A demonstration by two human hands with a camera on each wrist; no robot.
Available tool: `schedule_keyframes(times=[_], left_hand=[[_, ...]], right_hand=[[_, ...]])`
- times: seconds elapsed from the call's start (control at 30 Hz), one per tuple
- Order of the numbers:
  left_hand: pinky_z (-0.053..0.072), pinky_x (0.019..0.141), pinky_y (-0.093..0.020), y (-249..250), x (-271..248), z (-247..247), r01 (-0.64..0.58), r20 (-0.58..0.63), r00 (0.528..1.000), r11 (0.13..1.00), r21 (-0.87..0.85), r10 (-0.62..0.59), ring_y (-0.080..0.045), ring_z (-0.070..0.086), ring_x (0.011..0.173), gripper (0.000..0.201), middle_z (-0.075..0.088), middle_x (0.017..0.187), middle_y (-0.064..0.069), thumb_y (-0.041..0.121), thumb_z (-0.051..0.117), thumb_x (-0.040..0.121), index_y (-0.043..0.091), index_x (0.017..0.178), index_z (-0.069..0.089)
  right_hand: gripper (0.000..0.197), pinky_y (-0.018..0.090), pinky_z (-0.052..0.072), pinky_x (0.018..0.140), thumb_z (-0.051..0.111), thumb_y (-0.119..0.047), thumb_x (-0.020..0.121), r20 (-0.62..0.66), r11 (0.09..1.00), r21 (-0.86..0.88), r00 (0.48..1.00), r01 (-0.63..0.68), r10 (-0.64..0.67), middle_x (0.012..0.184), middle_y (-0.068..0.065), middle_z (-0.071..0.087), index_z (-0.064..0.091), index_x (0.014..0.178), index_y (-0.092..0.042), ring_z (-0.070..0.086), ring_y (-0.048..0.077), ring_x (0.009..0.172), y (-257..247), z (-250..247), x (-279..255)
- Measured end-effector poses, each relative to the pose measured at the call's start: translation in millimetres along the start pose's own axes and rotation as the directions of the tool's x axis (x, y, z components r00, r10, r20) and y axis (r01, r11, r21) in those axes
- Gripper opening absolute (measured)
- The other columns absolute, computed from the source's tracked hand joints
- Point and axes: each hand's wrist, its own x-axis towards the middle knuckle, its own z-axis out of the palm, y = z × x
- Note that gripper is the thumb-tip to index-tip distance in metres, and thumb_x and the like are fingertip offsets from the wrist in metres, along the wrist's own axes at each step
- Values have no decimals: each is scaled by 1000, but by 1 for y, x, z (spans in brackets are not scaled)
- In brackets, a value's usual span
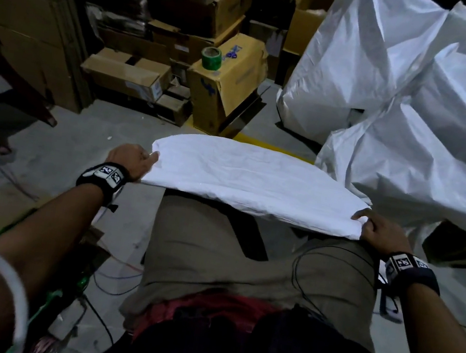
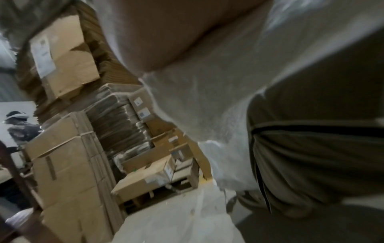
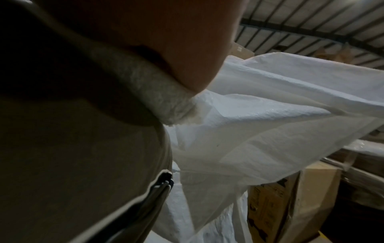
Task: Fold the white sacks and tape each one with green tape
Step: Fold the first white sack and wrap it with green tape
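Note:
A folded white sack lies stretched across my knees, over khaki trousers. My left hand grips its left end, thumb on top. My right hand pinches its right corner, fingers curled round the edge. The left wrist view shows the sack close under the palm; in the right wrist view a sack edge runs below the hand. A roll of green tape stands on a tilted cardboard box ahead, beyond arm's reach.
A heap of loose white sacks fills the right side. Stacked cardboard boxes line the back and left. Cables trail over the grey floor near my legs. A person stands far off in the left wrist view.

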Motion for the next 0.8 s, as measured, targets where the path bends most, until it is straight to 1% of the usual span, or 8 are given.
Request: schedule_keyframes(times=[0.13,0.23,0.37,0.43,0.57,0.67,0.73,0.8], left_hand=[[47,84,-34,4,20,-15,-51,150,987,999,-18,53,-37,64,95,40,72,102,-21,42,62,95,6,83,77],[46,97,-37,3,26,-14,20,192,981,999,36,-26,-38,62,106,42,69,114,-24,46,61,92,5,91,68],[45,88,-37,7,13,24,45,236,968,986,159,-82,-37,60,110,52,64,126,-21,50,48,97,6,120,65],[44,90,-36,11,2,51,44,270,959,989,138,-80,-35,60,111,53,63,127,-20,48,37,101,8,122,65],[42,97,-42,22,-8,82,218,175,964,973,-72,-203,-39,55,119,50,57,132,-25,42,37,102,4,125,59],[43,106,-50,10,-10,95,550,260,834,700,-456,-486,-41,50,129,70,46,144,-26,54,51,96,3,143,41],[56,90,-45,-19,1,123,626,534,778,332,-706,-331,-33,69,103,77,63,126,-17,73,53,86,13,134,54],[55,59,-28,-32,-2,128,602,590,776,-19,-799,-223,-22,67,59,71,67,85,-7,81,52,82,16,110,62]], right_hand=[[36,38,51,80,41,-24,78,-39,995,96,999,-10,14,89,9,70,66,91,-46,62,34,83,-2,-12,-5],[42,37,49,86,45,-17,86,-48,996,79,998,-31,35,112,11,71,70,104,-46,63,35,97,0,-11,-2],[54,62,35,107,32,-35,81,-112,996,-61,992,-67,60,124,11,62,48,116,-74,51,35,117,12,8,1],[57,68,18,110,34,-29,89,-101,992,-49,988,-120,115,124,13,49,44,122,-74,35,34,127,11,11,2],[56,56,22,111,40,-19,95,-85,994,-8,990,-112,111,123,17,43,51,130,-61,31,36,127,4,9,0],[54,56,27,109,41,-19,95,-81,991,21,988,-129,130,123,14,40,52,134,-55,33,37,126,8,12,4],[54,57,32,109,40,-23,93,-97,992,26,987,-126,128,116,12,41,52,130,-59,38,38,121,13,17,7],[53,56,36,107,39,-26,90,-115,991,47,985,-124,129,113,11,40,52,128,-61,42,39,118,17,20,8]])
